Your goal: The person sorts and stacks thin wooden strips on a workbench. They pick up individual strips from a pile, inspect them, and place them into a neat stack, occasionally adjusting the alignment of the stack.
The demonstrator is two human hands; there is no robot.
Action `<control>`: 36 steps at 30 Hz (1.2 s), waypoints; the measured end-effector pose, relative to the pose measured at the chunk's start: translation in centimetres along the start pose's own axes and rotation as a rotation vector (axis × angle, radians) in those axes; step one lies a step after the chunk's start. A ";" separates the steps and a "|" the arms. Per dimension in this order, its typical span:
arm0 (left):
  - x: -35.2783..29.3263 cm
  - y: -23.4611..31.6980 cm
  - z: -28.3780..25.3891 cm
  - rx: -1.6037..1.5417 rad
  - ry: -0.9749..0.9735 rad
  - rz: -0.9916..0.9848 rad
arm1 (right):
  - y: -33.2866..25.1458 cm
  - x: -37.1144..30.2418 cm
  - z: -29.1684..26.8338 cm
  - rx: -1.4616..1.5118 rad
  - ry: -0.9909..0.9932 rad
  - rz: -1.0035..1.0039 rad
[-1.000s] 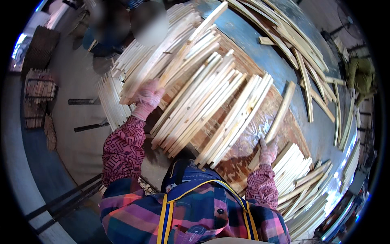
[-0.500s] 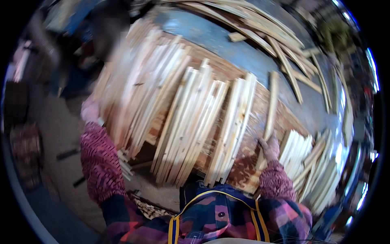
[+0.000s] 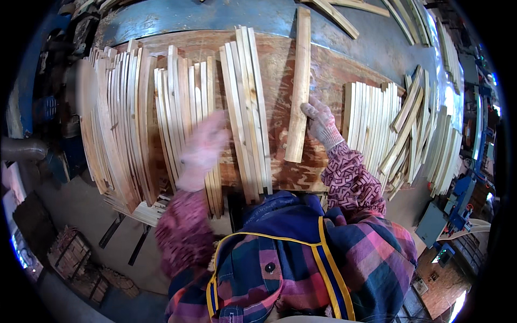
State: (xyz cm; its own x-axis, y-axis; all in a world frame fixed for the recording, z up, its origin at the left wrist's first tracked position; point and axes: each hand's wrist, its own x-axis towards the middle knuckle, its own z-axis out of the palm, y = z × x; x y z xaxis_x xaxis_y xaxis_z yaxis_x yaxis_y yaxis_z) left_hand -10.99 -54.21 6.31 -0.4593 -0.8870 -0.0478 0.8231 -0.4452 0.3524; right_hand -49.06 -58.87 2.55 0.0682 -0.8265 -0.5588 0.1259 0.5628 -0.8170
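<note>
My right hand [image 3: 323,123], in a pale work glove, grips the right edge of a single wooden board [image 3: 299,75]. The thumb lies on its face, and the board slants over the brown plywood tabletop [image 3: 277,169]. Smeared by motion, my left hand [image 3: 205,146] is over a group of wooden strips [image 3: 180,94]; its fingers cannot be made out. Between the two hands lies a narrow bundle of pale strips [image 3: 249,102]. A wider row of strips [image 3: 124,102] is to the left of my left hand.
More strips [image 3: 371,110] stand side by side at the right, with loose crossed pieces [image 3: 412,124] beyond them. Behind the plywood runs a blue surface [image 3: 172,20] with sawdust and further boards [image 3: 336,16]. Stacked wood [image 3: 72,250] sits low on the left.
My left hand has moved right, from the leftmost row to the middle group. My right hand still holds the board. The view has turned, so the strips appear more upright.
</note>
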 end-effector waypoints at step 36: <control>20.1 -17.5 8.1 1.402 0.804 0.150 | -18.8 20.6 -8.8 -0.265 -0.008 -0.002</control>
State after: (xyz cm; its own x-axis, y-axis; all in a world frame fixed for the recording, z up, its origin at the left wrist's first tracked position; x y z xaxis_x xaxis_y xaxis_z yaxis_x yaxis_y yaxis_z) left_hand -37.39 -63.26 6.78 0.2474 -0.9417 -0.2278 -0.2990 -0.2979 0.9066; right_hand -58.68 -86.30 5.13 0.0765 -0.8272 -0.5567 -0.1375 0.5443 -0.8276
